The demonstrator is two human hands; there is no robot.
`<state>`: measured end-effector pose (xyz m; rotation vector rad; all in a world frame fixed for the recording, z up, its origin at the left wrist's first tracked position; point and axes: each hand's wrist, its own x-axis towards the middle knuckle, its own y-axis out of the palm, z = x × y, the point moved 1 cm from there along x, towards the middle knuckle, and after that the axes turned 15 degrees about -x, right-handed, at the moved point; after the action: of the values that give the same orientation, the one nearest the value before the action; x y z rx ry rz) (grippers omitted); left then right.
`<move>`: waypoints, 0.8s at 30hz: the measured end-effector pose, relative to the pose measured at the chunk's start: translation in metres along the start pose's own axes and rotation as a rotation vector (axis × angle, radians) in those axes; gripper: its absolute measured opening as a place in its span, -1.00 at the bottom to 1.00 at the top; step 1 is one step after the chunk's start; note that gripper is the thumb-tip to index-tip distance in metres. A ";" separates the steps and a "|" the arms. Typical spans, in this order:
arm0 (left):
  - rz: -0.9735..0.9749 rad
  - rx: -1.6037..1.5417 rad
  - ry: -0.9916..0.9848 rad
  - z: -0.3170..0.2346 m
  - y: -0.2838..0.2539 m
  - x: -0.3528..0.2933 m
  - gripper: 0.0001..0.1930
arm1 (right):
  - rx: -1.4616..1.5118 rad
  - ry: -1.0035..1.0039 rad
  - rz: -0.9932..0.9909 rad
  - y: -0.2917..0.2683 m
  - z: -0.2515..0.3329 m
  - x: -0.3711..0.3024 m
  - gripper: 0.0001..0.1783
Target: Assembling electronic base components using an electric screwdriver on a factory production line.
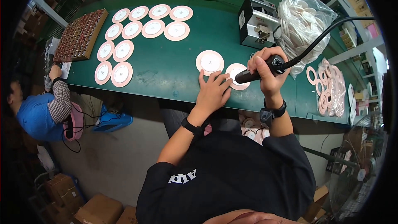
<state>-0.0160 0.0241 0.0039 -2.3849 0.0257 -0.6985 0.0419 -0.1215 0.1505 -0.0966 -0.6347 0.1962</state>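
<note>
My right hand [269, 68] is wrapped round a black corded electric screwdriver [250, 76]. The tool is tilted, its tip end over a pink-rimmed white disc [237, 69] near the table's front edge. Fingers spread, my left hand [213, 90] reaches across the left edge of that disc and the near edge of a second pink-rimmed disc [209, 62]. It grips nothing. The screwdriver and my right hand cover part of the first disc, so the tip's contact is hidden.
Several similar discs [153, 28] lie in rows on the green table [174, 64]. Behind my right hand stand a metal box machine [256, 23] and a bag of white parts [304, 20]. Pink rings [329, 85] lie right. A co-worker [41, 110] sits left beside a compartment tray [78, 35].
</note>
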 end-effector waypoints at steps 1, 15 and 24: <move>-0.007 -0.006 0.000 0.000 0.000 0.000 -0.67 | -0.008 0.001 -0.002 0.001 0.000 0.000 -0.85; 0.017 0.066 0.042 0.006 0.008 -0.006 -0.59 | -0.007 -0.229 -0.107 -0.036 0.053 0.005 -0.89; 0.295 -0.227 0.313 -0.038 0.054 -0.018 -0.54 | -0.042 -0.175 -0.231 -0.072 0.102 0.054 -0.87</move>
<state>-0.0422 -0.0375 -0.0120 -2.3856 0.6052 -0.9567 0.0344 -0.1774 0.2741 -0.0464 -0.8187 -0.0326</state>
